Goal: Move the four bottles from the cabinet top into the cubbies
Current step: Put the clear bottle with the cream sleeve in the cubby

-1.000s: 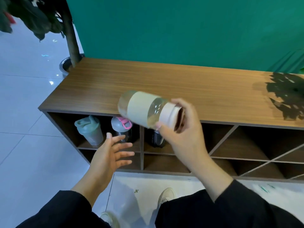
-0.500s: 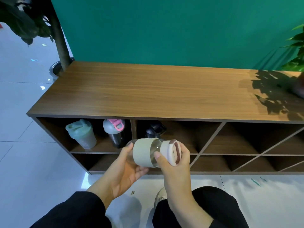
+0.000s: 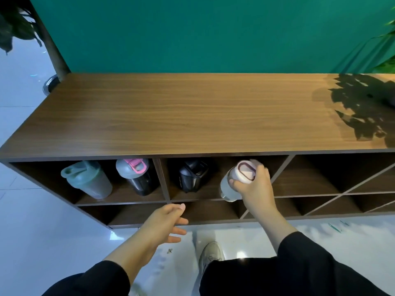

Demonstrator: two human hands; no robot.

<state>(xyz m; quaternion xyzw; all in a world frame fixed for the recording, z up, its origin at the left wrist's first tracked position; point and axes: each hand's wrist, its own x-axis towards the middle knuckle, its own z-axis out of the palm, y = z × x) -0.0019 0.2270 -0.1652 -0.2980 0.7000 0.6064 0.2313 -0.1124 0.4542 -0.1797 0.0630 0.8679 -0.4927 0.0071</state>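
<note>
My right hand (image 3: 255, 184) grips a clear bottle with a pale pink lid (image 3: 232, 184) by its top, upright at the mouth of the upper middle cubby, right of a black bottle (image 3: 192, 175). In the upper left cubby stand a pale green shaker bottle (image 3: 87, 180) and a dark bottle with a grey and pink lid (image 3: 136, 176). My left hand (image 3: 164, 225) hovers open in front of the lower shelf, holding nothing. The wooden cabinet top (image 3: 192, 116) carries no bottles.
Diagonal dividers form cubbies (image 3: 316, 180) on the cabinet's right side. A potted tree trunk (image 3: 53, 52) stands at the left end, and plant leaves (image 3: 386, 39) cast a shadow on the top's right end. A green wall rises behind. My shoe (image 3: 210, 253) rests on the white floor.
My right hand turned the clear bottle upright and carried it up and right into the upper middle cubby. My left hand let go of it and dropped away, fingers spread.
</note>
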